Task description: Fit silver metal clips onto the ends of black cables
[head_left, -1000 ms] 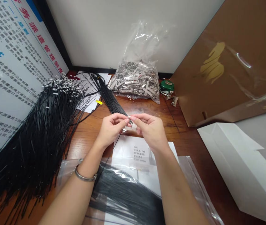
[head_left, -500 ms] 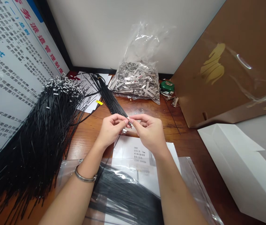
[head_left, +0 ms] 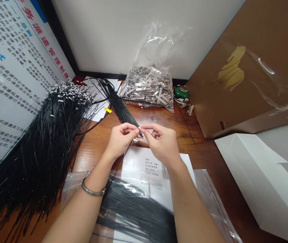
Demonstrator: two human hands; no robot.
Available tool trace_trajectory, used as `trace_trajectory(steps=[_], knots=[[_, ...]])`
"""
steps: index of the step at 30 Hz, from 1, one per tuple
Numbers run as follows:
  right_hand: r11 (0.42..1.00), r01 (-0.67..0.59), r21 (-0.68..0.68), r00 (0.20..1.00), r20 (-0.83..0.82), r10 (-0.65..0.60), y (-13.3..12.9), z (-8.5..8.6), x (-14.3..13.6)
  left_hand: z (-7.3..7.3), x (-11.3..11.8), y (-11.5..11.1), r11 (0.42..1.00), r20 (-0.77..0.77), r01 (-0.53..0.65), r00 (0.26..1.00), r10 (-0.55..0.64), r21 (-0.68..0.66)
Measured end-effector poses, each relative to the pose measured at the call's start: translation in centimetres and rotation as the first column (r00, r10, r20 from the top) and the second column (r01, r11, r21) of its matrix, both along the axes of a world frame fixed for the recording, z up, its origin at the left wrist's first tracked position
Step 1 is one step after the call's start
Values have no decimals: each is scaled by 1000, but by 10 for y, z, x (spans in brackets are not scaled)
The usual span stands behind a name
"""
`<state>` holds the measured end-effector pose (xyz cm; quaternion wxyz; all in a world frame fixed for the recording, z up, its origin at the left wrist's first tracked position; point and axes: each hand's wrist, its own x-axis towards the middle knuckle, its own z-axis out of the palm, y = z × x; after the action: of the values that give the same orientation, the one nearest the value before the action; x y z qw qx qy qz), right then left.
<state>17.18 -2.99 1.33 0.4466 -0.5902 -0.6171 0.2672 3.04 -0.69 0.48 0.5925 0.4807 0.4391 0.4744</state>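
Note:
Both hands meet fingertip to fingertip over the table's middle. My left hand [head_left: 121,138] is closed in a pinch on a thin black wire [head_left: 124,154], which trails down toward my left forearm. My right hand [head_left: 163,143] pinches a tiny white piece [head_left: 139,128] at the meeting point; it looks like a connector, mostly hidden by fingers. Just beyond the fingertips ends a tied bundle of black wires [head_left: 124,109], running away toward the wall. At the left lies a big heap of black wires [head_left: 37,145] with white connectors on their far ends.
A clear bag of metal strips [head_left: 150,86] stands against the wall, beside a green tape measure [head_left: 181,92]. Under my forearms are a printed sheet [head_left: 136,158] and a plastic bag of black wires [head_left: 136,206]. A brown box [head_left: 255,67] and a white box [head_left: 258,179] flank the right.
My hands keep nearly the same place and pinch, with only slight finger movement. The whole view has shifted very slightly.

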Motion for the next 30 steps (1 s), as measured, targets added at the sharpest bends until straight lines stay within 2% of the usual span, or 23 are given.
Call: trace_trajectory(steps=[15, 30], knots=[[999, 29, -39, 998, -47, -31, 1, -1, -1, 1, -1, 0, 998, 53, 30, 998, -27, -48], [998, 56, -6, 998, -32, -57, 1, -4, -2, -3, 0, 1, 999, 0, 15, 1000, -15, 42]])
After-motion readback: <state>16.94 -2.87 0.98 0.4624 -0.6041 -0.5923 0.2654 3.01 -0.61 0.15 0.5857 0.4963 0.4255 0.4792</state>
